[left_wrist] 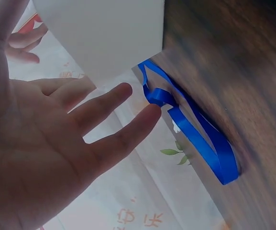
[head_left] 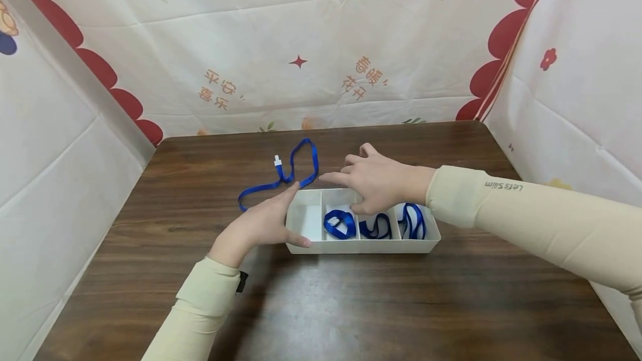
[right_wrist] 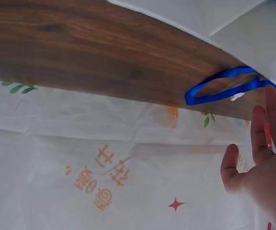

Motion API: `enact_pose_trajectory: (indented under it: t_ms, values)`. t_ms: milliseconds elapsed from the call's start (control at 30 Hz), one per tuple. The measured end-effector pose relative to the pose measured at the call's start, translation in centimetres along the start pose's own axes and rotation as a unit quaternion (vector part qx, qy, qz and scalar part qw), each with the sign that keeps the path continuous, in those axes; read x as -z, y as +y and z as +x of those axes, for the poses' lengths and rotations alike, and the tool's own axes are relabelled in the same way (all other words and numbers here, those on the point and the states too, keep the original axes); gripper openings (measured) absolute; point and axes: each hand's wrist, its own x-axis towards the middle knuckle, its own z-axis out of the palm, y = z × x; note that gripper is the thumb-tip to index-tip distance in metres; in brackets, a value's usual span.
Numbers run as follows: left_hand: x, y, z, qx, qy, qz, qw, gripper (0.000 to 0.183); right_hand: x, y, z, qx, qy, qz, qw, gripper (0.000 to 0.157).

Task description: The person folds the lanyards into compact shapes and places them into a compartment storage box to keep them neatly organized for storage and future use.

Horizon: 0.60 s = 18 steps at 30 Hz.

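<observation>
A white four-section box [head_left: 361,247] stands on the table. Its leftmost section shows a bare floor; the others each hold a folded blue lanyard: a round coil [head_left: 347,233], a looser bundle [head_left: 369,233] partly behind my right hand, and a third bundle [head_left: 419,227]. Another blue lanyard [head_left: 315,163] with a white clip [head_left: 278,161] lies spread out behind the box's left end. My left hand [head_left: 266,219] is at that end, thumb by the front corner, fingers extended toward the loose lanyard. My right hand [head_left: 378,180] hovers over the box's back edge, fingers spread leftward, holding nothing.
The brown wooden table [head_left: 165,227] meets a printed white cloth [head_left: 301,32] along its back edge. White cloth also hangs on the left [head_left: 45,127] and right [head_left: 577,110] sides. A small black piece [head_left: 242,282] shows at the left cuff.
</observation>
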Motion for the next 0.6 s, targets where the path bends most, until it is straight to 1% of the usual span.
enact_pose_trajectory:
  t_ms: [167,300,400,500,600]
  values:
    - [0.0,-0.1,0.0,-0.005,-0.003,0.006,1.0000,0.136,0.5,0.6,-0.6,-0.008,-0.008,-0.005,1.000,0.079]
    - [0.2,-0.3,0.0,-0.028,-0.004,0.018,0.9994,0.132,0.6,1.2,-0.6,-0.015,-0.012,-0.010,1.000,0.076]
    - [0.4,-0.5,0.0,-0.047,-0.018,0.023,0.9984,0.125,0.7,1.8,-0.6,-0.023,-0.016,-0.023,0.999,0.075]
    - [1.0,-0.6,0.0,-0.064,-0.032,0.015,0.9973,0.118,0.6,2.5,-0.6,-0.032,-0.023,-0.032,0.999,0.076]
    - [1.8,-0.7,0.3,-0.080,-0.034,-0.003,0.9963,0.111,0.4,3.3,-0.5,-0.043,-0.028,-0.035,0.998,0.076]
